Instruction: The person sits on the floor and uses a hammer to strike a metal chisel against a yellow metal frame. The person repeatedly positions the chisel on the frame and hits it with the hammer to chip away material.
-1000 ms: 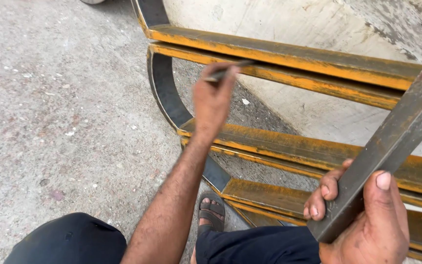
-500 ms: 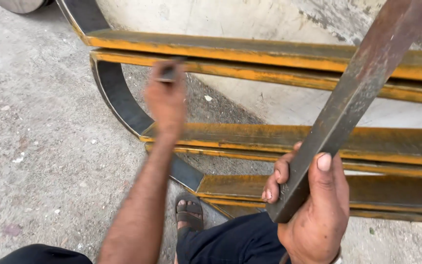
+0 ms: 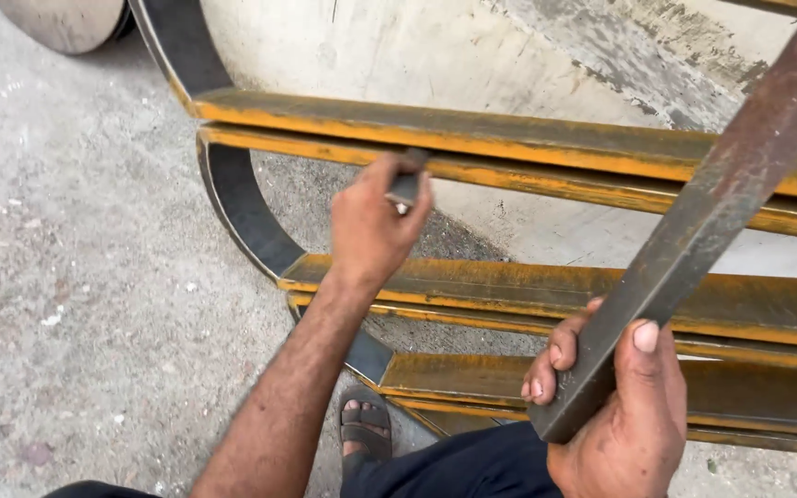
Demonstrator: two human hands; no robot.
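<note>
Hands at a rusty yellow frame (image 3: pixel 528 138): our left hand (image 3: pixel 371 226) pinches a small grey marker (image 3: pixel 406 184) against its rail; our right hand (image 3: pixel 624 415) clasps a steel bar (image 3: pixel 694 231), raised clear.

Rough concrete floor (image 3: pixel 76 304) w/ rusty yellow steel frame (image 3: pixel 509 138) & sandalled foot (image 3: pixel 364 432) on it.

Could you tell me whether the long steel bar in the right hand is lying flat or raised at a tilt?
Raised at a tilt: the right hand grips the steel bar at its lower end, and it slants up toward the upper right.
</note>
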